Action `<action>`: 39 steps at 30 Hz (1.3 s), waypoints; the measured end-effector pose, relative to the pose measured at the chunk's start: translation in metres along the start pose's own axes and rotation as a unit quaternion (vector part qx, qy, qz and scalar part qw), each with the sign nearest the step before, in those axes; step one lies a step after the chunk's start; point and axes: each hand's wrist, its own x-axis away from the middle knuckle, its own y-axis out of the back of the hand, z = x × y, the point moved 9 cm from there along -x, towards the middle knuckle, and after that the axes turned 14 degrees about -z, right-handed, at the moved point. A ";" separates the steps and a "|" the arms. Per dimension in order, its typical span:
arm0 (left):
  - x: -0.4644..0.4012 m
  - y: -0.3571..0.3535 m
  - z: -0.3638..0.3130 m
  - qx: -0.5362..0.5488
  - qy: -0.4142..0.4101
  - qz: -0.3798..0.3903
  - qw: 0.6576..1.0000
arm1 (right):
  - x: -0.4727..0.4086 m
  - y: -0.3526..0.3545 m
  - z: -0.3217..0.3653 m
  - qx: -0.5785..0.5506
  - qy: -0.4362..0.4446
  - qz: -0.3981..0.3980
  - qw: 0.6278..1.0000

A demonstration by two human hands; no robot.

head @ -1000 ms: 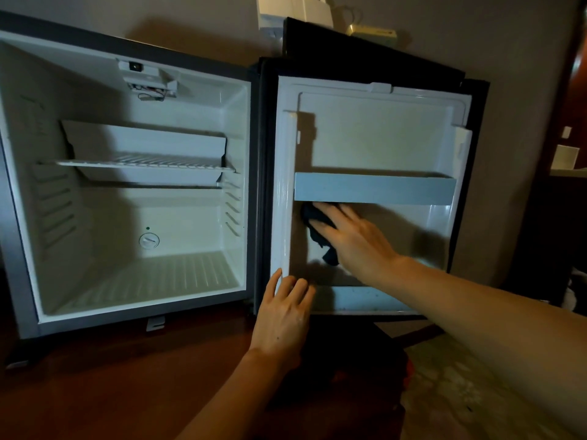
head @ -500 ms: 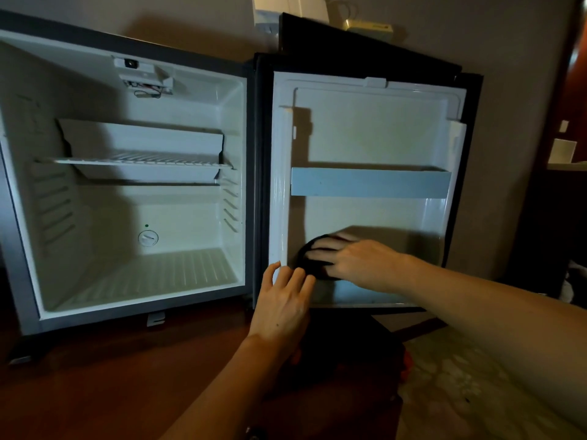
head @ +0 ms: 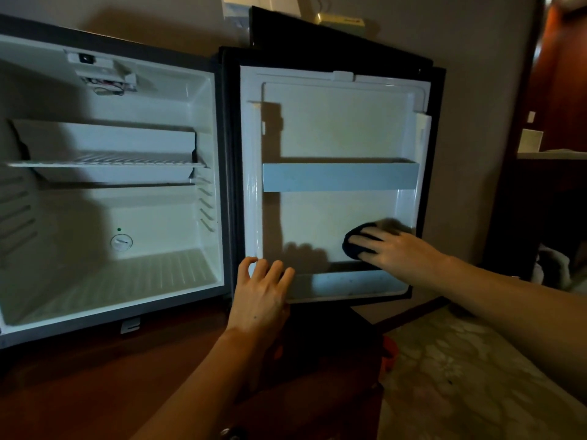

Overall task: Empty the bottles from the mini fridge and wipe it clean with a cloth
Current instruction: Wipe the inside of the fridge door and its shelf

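Dark cloth (head: 355, 246) (bunched), right hand (head: 394, 249) pressing

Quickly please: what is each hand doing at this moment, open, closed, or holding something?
Left hand: open, fingers resting on the lower edge of the fridge door.
Right hand: open, flat fingers pressing the dark cloth against the door.

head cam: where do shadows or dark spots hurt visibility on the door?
Head view: hard shadow band down the door liner left side; left hand casts a shadow above the bottom ledge; dark cloth under right hand shows no texture; floor underexposed.
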 end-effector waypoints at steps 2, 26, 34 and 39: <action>0.000 -0.001 0.000 -0.003 -0.001 0.001 1.000 | 0.005 0.000 -0.007 0.009 -0.026 0.006 1.000; 0.031 0.008 0.024 -0.006 0.001 -0.001 1.000 | 0.077 0.024 0.008 -0.175 -0.327 -0.163 0.914; 0.024 -0.006 0.027 0.065 0.032 0.022 0.997 | 0.085 0.016 0.024 -0.161 -0.270 -0.147 0.938; 0.025 -0.004 0.024 0.061 0.035 0.014 0.997 | 0.100 0.000 0.050 -0.148 -0.167 -0.069 0.972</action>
